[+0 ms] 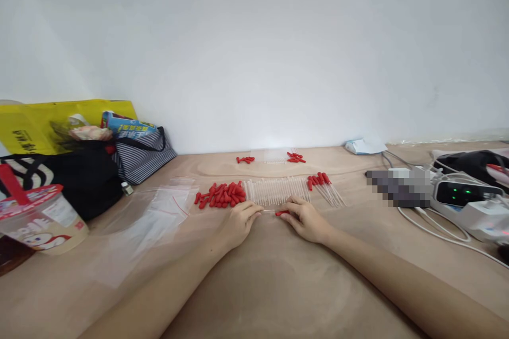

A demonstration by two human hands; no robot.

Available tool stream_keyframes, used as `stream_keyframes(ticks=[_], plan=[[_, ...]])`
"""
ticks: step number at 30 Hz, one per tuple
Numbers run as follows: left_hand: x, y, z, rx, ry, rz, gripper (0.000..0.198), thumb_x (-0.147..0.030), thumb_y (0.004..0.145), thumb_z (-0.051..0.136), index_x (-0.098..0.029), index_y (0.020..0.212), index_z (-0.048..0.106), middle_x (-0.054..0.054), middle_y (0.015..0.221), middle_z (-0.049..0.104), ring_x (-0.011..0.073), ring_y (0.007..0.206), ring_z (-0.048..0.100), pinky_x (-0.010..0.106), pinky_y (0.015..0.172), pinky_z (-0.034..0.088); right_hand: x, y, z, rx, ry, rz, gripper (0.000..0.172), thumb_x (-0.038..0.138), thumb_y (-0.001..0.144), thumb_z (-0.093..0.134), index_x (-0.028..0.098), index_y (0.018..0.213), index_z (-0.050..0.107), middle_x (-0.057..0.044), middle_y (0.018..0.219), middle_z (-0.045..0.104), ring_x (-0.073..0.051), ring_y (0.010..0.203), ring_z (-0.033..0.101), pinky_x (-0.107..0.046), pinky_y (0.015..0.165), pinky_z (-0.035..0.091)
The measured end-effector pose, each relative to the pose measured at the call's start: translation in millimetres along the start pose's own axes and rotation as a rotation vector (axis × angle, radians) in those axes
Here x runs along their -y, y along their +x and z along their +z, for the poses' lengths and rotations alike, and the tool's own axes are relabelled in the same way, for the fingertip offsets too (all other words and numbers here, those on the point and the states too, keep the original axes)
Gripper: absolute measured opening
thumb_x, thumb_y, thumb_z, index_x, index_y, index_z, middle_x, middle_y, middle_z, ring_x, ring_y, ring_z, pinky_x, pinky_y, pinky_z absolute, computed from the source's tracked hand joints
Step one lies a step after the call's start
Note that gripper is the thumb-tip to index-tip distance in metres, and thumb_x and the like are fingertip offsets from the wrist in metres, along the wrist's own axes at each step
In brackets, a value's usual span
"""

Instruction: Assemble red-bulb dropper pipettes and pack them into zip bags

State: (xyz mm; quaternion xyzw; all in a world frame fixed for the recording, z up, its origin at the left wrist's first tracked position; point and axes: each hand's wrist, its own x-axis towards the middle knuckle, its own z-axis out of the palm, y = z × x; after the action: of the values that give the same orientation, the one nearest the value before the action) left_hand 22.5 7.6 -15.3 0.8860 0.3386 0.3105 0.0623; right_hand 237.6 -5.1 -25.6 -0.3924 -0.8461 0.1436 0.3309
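The left hand (239, 220) hides one end of a thin, pale stick (269, 212); the right hand (307, 220) covers part of a small red piece (281, 213). Far right, pixelation blurs a dark, flat object (400, 189). The left edge cuts off a clear plastic cup (51, 222).

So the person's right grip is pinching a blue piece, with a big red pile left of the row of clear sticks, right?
Not quite: the piece in the right grip is red, not blue, as the head view shows. The big red pile is indeed left of the row of clear sticks.
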Motion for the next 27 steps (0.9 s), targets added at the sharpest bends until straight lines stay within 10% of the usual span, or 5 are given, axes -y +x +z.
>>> stream_keyframes(ticks=[27], plan=[[3.8, -2.2, 4.6, -0.069, -0.061, 0.205, 0.032, -0.008, 0.083, 0.039, -0.02, 0.103, 0.061, 0.003, 0.075, 0.059, 0.0114, 0.068, 0.054, 0.023, 0.064, 0.045, 3.6, 3.2, 3.5, 0.009, 0.16, -0.021, 0.012, 0.018, 0.082, 0.042, 0.017, 0.082, 0.054, -0.003, 0.077, 0.057, -0.013, 0.073, 0.052, -0.025, 0.067, 0.041]])
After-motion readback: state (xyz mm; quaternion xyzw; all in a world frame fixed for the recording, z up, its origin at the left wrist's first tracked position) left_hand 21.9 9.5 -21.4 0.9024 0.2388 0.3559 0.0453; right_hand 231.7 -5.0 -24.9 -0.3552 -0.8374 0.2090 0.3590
